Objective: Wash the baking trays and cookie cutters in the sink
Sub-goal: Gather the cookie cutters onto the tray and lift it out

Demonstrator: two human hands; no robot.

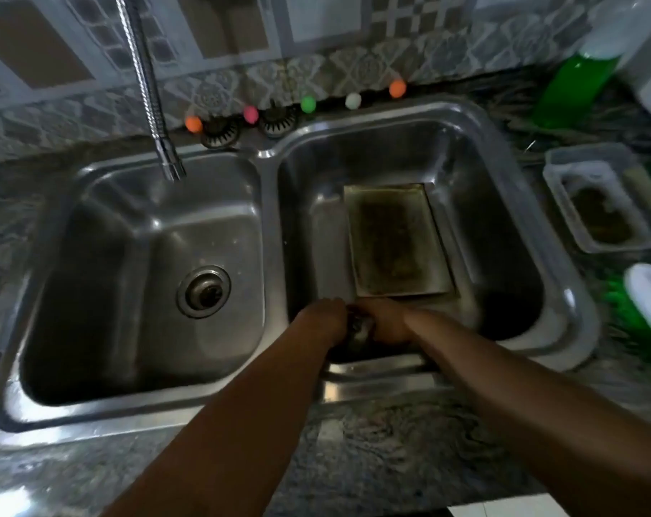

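Both hands low in the right basin of the sink (pixel 562 278), against its near wall. Left hand (pixel 326 317) and right hand (pixel 385 322) are pressed together around a small dark item (pixel 359 328), likely a cookie cutter; too blurred to tell the finger positions. Baking tray (pixel 398 240) lies flat just beyond the hands, long axis running away from them, slightly nearer the right hand. Faucet (pixel 171 162) hangs over the other basin, left of the left hand

Two basins before us, tray in the right one
Our faucet (pixel 169 158) hangs over the left basin (pixel 93 292); the baking tray (pixel 398 240) lies in the right basin (pixel 503 255), the tub (pixel 555 203) right of it
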